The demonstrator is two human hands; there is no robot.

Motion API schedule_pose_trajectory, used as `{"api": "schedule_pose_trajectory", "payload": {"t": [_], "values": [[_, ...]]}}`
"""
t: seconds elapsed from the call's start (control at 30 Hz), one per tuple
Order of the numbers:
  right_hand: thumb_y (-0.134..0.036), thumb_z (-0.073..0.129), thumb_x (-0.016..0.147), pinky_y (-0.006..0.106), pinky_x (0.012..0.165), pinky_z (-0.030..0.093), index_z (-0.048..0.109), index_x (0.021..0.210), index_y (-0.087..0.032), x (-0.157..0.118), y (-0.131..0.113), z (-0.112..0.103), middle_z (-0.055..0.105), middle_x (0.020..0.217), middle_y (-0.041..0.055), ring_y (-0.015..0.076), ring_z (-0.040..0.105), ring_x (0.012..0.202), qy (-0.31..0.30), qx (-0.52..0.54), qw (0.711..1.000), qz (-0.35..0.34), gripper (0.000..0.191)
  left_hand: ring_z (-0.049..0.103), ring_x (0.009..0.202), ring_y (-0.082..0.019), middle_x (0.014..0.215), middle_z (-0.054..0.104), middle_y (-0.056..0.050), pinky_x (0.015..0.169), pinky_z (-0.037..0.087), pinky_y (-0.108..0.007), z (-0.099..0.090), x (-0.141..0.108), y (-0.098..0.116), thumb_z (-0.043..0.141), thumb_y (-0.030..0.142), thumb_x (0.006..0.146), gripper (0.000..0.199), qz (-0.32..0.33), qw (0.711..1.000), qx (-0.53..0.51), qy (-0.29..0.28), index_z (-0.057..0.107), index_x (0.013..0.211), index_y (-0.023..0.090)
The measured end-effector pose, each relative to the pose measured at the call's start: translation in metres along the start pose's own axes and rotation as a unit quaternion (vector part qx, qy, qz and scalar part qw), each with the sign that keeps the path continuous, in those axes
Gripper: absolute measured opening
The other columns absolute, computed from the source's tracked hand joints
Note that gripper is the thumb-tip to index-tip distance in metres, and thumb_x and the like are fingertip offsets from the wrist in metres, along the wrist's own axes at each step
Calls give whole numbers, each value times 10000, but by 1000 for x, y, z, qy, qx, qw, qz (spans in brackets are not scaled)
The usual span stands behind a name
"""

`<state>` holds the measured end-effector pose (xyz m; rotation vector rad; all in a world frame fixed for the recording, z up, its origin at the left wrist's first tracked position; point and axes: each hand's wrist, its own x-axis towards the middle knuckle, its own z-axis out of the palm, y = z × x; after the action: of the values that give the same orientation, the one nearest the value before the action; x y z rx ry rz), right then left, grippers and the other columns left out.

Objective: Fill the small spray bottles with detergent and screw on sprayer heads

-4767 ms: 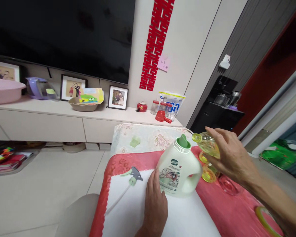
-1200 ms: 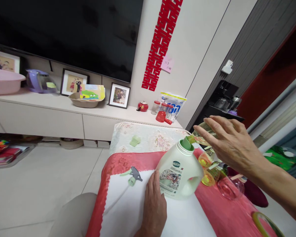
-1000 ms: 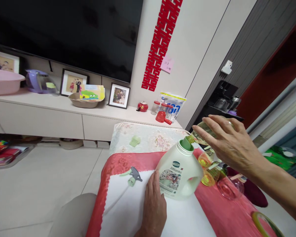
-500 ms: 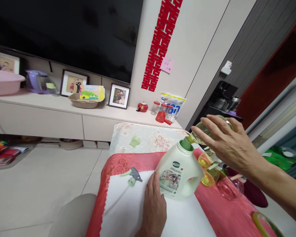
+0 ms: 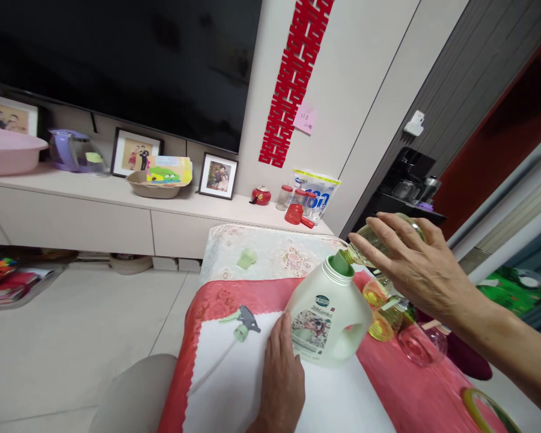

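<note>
A pale green detergent jug [image 5: 320, 325] stands upright on a white sheet, its green-lined mouth uncovered. My left hand [image 5: 282, 373] lies along the jug's left side, fingers stretched out and touching it. Above and to the right, my right hand [image 5: 415, 264] is closed around a clear, yellowish bottle [image 5: 365, 240]. That bottle is tipped, with its neck at the jug's mouth; whether liquid flows I cannot tell. Left of the jug lies a spray trigger head [image 5: 243, 325] with its tube. A light green cap-like piece [image 5: 247, 258] rests on the flowered cloth behind.
Several clear and yellow plastic containers [image 5: 381, 325] stand right of the jug on the red cloth [image 5: 401, 385]. A roll of tape [image 5: 482, 409] is at the lower right. Behind is a white cabinet [image 5: 180, 231] with framed photos, jars and a basket.
Almost nothing differs. My right hand and the tipped bottle have shifted very slightly; my left hand and the jug stay in place.
</note>
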<state>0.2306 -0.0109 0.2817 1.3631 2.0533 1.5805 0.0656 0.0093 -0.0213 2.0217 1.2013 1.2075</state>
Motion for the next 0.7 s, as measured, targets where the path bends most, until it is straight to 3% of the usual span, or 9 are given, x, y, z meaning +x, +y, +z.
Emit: {"api": "schedule_pose_trajectory", "payload": {"t": [0.23,0.43,0.57,0.63,0.7], "values": [[-51,429,974,537,991,389,543,1338,-230,-5,-6,0,400,1442,160,336,373,1348,-14,-6,1000,15,421,437,1429,-270,1523,465,-175,1158,402,-437,0,-1,-4,348,18,869,688,31,999,3,13,303,1548,124],[-147,535,896,522,979,375,513,1382,-250,-21,-11,12,464,1384,120,322,435,1283,-21,55,992,116,498,448,1412,-277,1508,470,-184,1141,417,-442,1,-1,-7,342,3,863,684,28,999,10,16,314,1538,116],[-423,410,987,522,885,434,448,1456,-215,-47,-9,13,492,1357,127,354,492,1180,-28,136,972,190,514,458,1397,-268,1469,502,-190,1131,418,-431,-4,2,3,325,-35,841,668,17,999,10,39,371,1495,93],[-656,325,987,536,890,461,406,1501,-184,-64,-14,7,513,1329,149,369,517,1141,-9,217,949,229,703,475,1376,-265,1440,525,-192,1117,422,-423,-9,6,11,333,-45,832,663,0,998,12,54,392,1478,92],[-842,398,888,485,846,529,409,1517,-226,-82,-29,-1,538,1312,123,349,572,1095,-4,296,907,301,881,504,1336,-270,1395,553,-192,1094,430,-425,-15,11,17,353,-45,827,649,-12,997,20,73,412,1458,97]]}}
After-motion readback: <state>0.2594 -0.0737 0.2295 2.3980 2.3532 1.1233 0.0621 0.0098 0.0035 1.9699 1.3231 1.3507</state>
